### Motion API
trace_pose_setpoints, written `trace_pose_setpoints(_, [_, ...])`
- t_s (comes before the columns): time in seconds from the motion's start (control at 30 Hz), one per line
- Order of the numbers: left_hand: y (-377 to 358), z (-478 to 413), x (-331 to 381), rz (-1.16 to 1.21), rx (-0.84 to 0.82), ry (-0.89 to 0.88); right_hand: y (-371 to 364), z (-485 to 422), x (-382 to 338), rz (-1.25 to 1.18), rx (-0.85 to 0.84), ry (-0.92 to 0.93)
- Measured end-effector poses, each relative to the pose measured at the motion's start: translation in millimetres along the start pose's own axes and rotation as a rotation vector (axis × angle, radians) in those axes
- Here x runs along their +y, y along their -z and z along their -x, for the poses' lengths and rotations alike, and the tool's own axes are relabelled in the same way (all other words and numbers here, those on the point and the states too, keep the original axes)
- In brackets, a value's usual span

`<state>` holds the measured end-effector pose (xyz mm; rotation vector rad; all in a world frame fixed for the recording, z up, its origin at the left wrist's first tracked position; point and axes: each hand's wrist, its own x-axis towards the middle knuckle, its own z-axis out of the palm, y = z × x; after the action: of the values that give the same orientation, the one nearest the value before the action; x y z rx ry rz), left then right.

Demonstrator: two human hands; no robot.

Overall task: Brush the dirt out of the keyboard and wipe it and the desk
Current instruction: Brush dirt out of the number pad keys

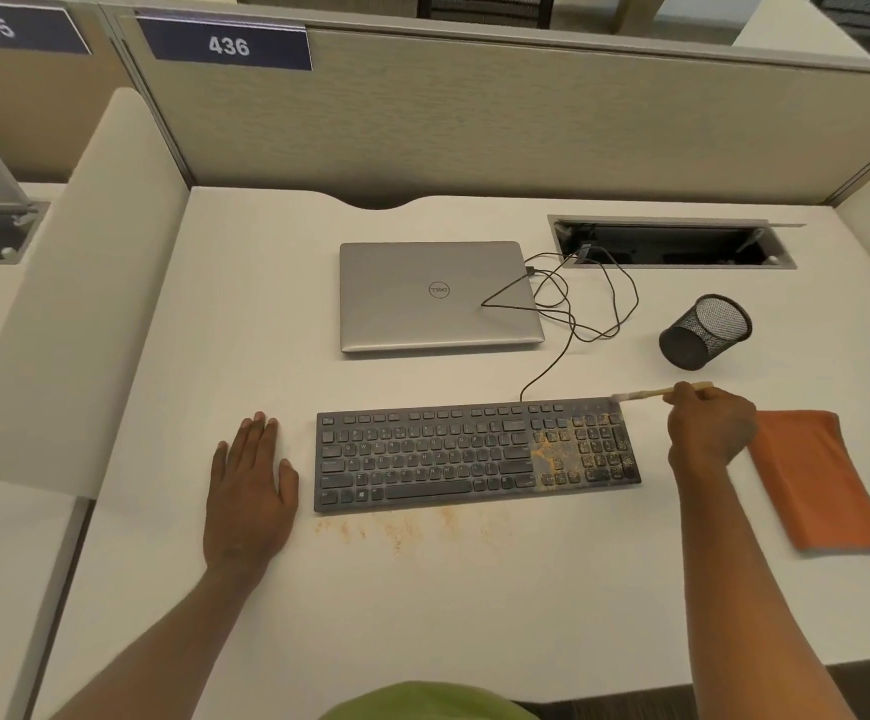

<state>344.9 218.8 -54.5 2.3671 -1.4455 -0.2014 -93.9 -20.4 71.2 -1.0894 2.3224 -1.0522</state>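
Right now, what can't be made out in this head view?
Head view:
Brush tip: motion-blurred; contact with the keyboard unclear.
Brush handle: partly hidden inside the right hand.
Desk cable well: interior too dark.
Orange fabric: left edge behind that hand; cloth or pouch unclear.

matt desk (474, 589), wire-mesh cup (705, 332), cloth pouch (817, 480)

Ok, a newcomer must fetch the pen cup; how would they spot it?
On the white desk, look right of the closed laptop, in front of the cable slot. The pen cup is the black mesh cylinder, the only round thing there.
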Motion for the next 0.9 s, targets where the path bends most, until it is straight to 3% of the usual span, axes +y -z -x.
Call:
trace_pose_setpoints(0.17, [0, 0, 0, -0.002, 0.009, -0.004, 10, 1, 9, 0.129, 0.032, -0.075])
trace_pose_setpoints(0.4, [-2, 0, -2, -0.002, 0.006, -0.012, 3, 8, -1, -0.043, 0.026, 0.002])
trace_pose_setpoints(0.6, [-1, -1, -1, -0.007, 0.002, -0.011, 9, 11, 8, 0.106, 0.058, -0.048])
trace_pose_setpoints(0.77, [-1, 0, 0, -0.011, 0.0, -0.011, 4, 15, 3, -0.016, 0.05, 0.053])
trace_pose_setpoints(0.9, [-1, 0, 0, -0.005, 0.0, -0.009, -1, 12, 14, 0.05, 0.029, 0.012])
